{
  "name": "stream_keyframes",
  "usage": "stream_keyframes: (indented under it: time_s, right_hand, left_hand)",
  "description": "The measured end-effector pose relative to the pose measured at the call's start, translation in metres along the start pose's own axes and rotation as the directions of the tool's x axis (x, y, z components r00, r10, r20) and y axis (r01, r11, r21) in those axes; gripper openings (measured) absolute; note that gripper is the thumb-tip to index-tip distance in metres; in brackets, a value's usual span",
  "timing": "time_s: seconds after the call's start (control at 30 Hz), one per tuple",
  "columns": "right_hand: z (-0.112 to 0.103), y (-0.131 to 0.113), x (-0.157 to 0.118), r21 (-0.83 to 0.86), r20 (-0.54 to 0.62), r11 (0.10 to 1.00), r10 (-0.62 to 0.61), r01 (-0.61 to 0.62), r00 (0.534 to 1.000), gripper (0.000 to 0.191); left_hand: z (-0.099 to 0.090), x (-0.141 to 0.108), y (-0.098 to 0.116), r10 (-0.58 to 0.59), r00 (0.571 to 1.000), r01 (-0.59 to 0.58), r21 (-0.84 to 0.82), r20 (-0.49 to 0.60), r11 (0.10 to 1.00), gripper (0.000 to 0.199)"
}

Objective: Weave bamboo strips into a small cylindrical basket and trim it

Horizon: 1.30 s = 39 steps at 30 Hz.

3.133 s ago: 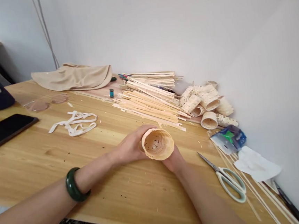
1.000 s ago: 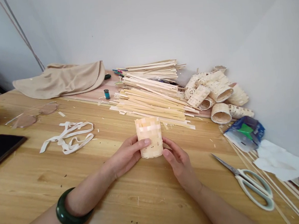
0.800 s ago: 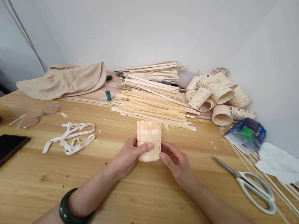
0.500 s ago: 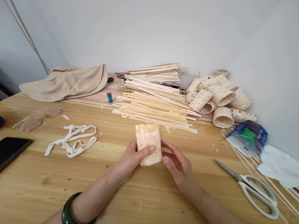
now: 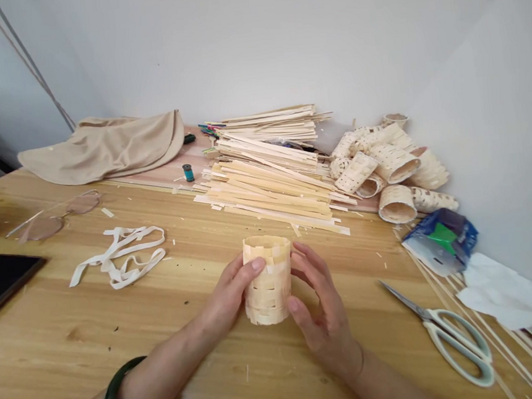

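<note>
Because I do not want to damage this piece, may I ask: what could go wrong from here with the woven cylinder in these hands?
The woven strip cylinder is pressed between the left hand and right hand, so a looser grip might let its strips shift. The scissors lie to the right, blades pointing toward the hands, and a careless reach could catch them. Sharp strip offcuts on the tabletop might prick the skin.

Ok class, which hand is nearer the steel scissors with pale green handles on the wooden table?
The right hand. It is just left of the pale-green-handled scissors, not touching them. The left hand is farther away, on the far side of the woven pale strip basket that both hands hold.
</note>
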State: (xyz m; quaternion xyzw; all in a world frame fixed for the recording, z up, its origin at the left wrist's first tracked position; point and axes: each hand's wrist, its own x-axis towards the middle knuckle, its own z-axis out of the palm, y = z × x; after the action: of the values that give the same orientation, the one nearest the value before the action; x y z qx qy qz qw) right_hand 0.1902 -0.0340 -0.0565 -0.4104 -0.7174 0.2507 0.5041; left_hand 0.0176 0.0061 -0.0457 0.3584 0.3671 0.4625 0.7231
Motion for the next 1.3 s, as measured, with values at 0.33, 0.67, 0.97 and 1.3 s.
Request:
stream_keyframes:
  time_s: [0.33, 0.67, 0.97, 1.3]
  right_hand:
    - [-0.001, -0.002, 0.0, -0.039, 0.082, 0.996, -0.079, 0.083, 0.993, 0.064]
    - [0.0, 0.002, 0.001, 0.211, 0.093, 0.941, 0.252, -0.266, 0.963, 0.058]
    - [0.013, 0.014, -0.001, 0.28, 0.163, 0.856, 0.403, -0.434, 0.901, 0.08]
    - [0.012, 0.026, 0.004, 0.436, 0.17, 0.817, 0.336, -0.377, 0.926, 0.085]
  left_hand:
    - [0.0, -0.004, 0.001, -0.081, 0.997, 0.083, 0.091, -0.02, 0.992, 0.069]
    - [0.004, -0.001, 0.01, -0.041, 0.987, 0.053, 0.077, -0.158, 0.996, 0.073]
    - [0.002, 0.01, 0.005, -0.008, 0.997, 0.02, -0.153, 0.078, 0.988, 0.059]
    - [-0.014, 0.012, 0.014, 0.13, 0.991, -0.135, 0.144, 0.044, 0.98, 0.054]
